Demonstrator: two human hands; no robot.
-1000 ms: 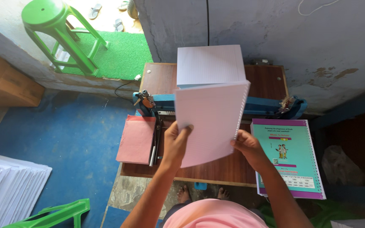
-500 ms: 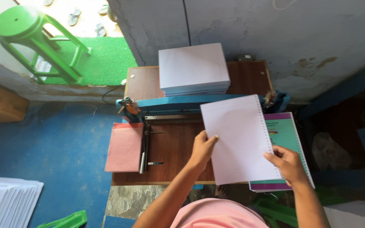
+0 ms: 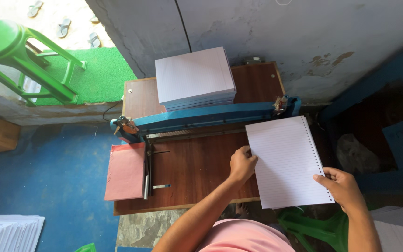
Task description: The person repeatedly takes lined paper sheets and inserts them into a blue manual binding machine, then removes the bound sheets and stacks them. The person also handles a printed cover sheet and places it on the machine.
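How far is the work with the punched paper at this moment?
Done: the lined sheets in hand already show a row of holes along their right edge. In hand: the left hand and right hand hold them over the right end of the wooden table. Left: a thick paper stack waits behind the blue punching machine.

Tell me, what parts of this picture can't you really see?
- Head view: the table under the punched paper bundle is hidden by the sheets.
- Left hand: its fingertips are tucked behind the bundle's edge.
- Right hand: only the thumb shows on top; the fingers are underneath.
- White paper piles: cut off by the bottom edge.
- Sandals: too small to make out.
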